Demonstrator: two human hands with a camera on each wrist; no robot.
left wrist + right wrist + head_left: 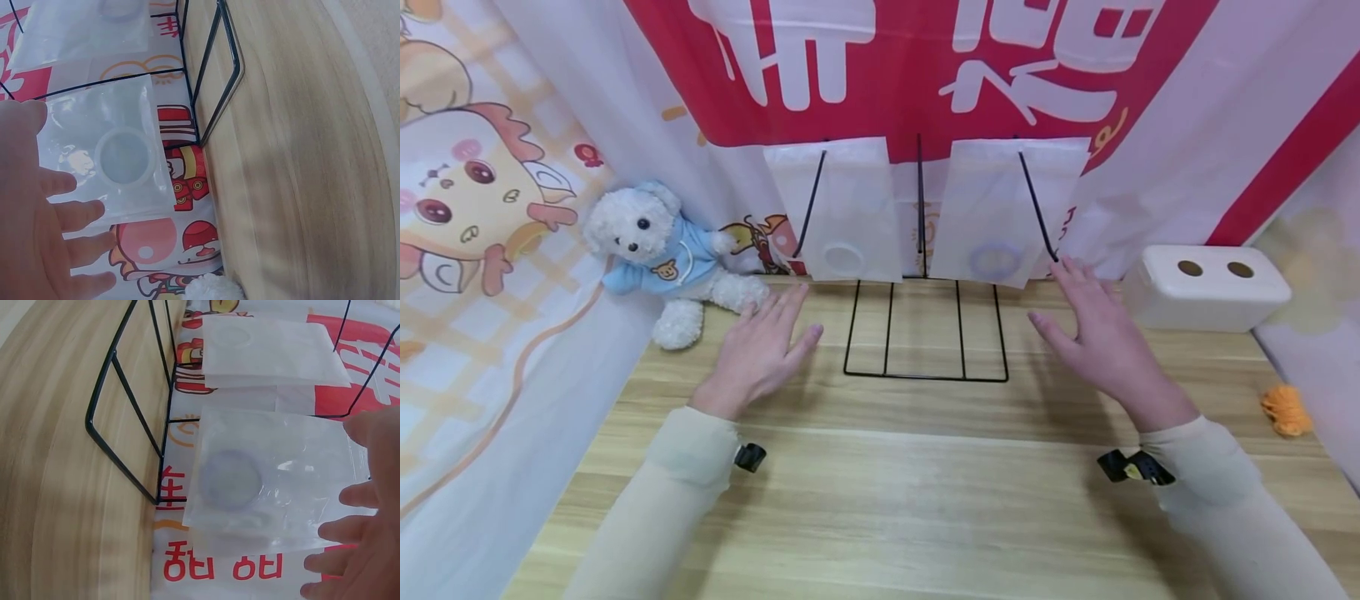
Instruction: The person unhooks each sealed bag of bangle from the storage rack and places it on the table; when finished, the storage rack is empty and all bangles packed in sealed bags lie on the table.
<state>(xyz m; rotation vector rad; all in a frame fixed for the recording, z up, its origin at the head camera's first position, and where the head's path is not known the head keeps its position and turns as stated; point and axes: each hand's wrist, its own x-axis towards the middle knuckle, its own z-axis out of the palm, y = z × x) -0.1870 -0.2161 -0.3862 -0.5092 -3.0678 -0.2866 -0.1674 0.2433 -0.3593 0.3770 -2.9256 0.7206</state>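
We had both hands spread above the surface [925, 500], palms facing inward, with nothing pinched in either. Our left hand [760, 354] was near the left bag [853, 208], its thumb apart from its fingers; our right hand [1093, 329] reached toward the right bag [981, 208], its fingertips at the tip of a black hook [1036, 200]. We could not tell whether they touched it.

Both translucent bags hung side by side on the black wire rack [925, 377], a hook jutting out before each one. We saw a pale ring [152, 156] through the left bag and a purplish ring [203, 480] through the right.

The rack's base lay on the surface between our hands, in front of a red and white cloth [910, 75]. A white plush dog [658, 267] in a blue top sat to the left. On the right stood a white box [1210, 300] with two round holes, and nearer to us lay an orange bundle [1287, 410].
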